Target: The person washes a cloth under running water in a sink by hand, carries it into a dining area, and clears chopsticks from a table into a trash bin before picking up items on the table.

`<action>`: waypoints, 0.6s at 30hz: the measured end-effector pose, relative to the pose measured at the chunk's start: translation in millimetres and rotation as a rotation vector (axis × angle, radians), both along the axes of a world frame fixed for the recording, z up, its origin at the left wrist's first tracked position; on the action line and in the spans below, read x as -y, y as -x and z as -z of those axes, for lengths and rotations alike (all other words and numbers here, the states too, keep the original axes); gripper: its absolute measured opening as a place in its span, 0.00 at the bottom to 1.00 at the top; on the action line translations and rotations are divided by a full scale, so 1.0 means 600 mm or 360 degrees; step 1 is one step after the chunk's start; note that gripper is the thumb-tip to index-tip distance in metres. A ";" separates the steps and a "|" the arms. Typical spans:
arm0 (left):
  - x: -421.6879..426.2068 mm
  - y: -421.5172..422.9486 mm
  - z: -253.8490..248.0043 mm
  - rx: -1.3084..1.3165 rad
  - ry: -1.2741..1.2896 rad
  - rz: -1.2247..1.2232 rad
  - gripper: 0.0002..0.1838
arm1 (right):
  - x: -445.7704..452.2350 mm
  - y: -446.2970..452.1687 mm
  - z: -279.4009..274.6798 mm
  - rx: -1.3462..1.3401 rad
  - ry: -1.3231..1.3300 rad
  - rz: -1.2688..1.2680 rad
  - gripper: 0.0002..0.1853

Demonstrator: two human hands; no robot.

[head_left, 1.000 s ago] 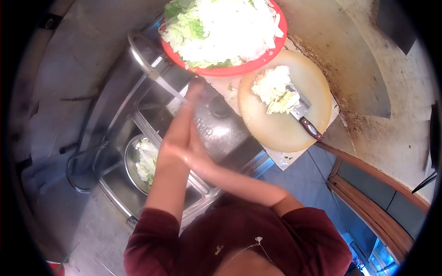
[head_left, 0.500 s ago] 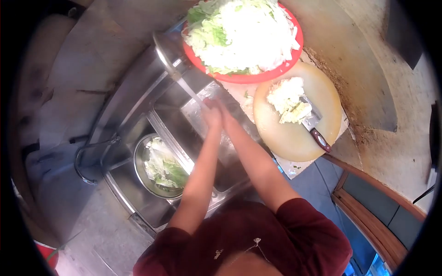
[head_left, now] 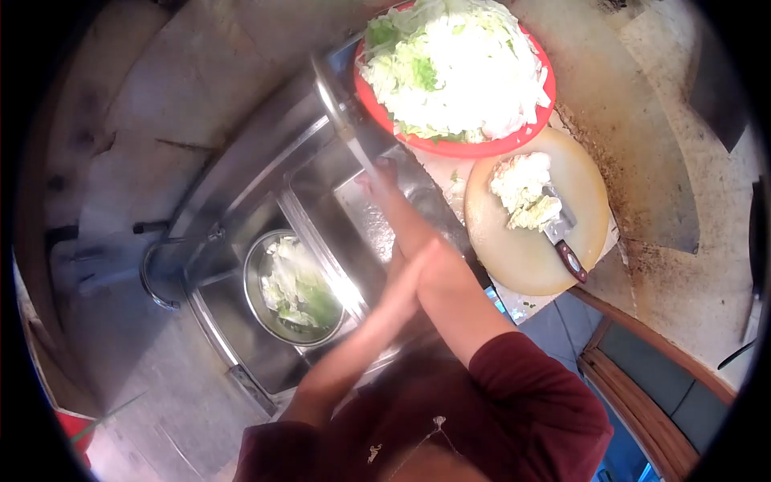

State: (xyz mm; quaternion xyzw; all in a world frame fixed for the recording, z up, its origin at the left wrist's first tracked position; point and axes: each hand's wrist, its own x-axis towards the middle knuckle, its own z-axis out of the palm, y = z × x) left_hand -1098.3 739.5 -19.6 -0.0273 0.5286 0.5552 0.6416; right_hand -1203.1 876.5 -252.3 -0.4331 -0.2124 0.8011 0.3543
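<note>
My right hand [head_left: 383, 178] reaches into the stream of water under the curved tap [head_left: 332, 98], over the right-hand sink basin [head_left: 317, 178]. Water and blur hide how its fingers are set. Lower down, my left hand [head_left: 423, 261] is wrapped round my right forearm [head_left: 454, 301]. Neither hand holds a utensil or food that I can make out.
In the left basin, a metal bowl [head_left: 250, 281] contains leafy greens [head_left: 301, 289]. A red tray [head_left: 514, 143] heaped with shredded greens [head_left: 434, 68] stands beyond a round board [head_left: 502, 261] bearing chopped pieces [head_left: 522, 189] and a cleaver [head_left: 571, 261].
First my right hand was on my left forearm, then both hands met under the tap. Now my left hand has drawn back onto my right forearm. The view has shifted too.
</note>
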 end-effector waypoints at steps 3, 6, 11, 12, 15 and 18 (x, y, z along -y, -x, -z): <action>-0.050 0.062 0.120 -0.0002 0.0160 -0.0198 0.34 | 0.010 -0.014 -0.029 0.0308 0.0123 -0.0285 0.15; -0.085 0.130 0.265 -0.0431 0.0369 -0.0248 0.38 | 0.028 -0.038 -0.028 0.0534 -0.0115 -0.0154 0.36; -0.080 0.169 0.333 -0.0584 -0.0010 0.0045 0.36 | 0.027 -0.109 -0.109 0.1280 -0.0574 -0.0800 0.28; -0.082 0.176 0.357 -0.0497 0.0120 0.0028 0.36 | 0.035 -0.119 -0.101 0.1288 -0.0756 -0.0883 0.25; -0.092 0.177 0.384 -0.0126 0.0357 -0.0242 0.34 | 0.039 -0.134 -0.090 0.1522 -0.0929 -0.1037 0.19; -0.089 0.176 0.419 0.0375 0.0556 -0.0410 0.32 | 0.041 -0.153 -0.135 0.1764 -0.1013 -0.1366 0.15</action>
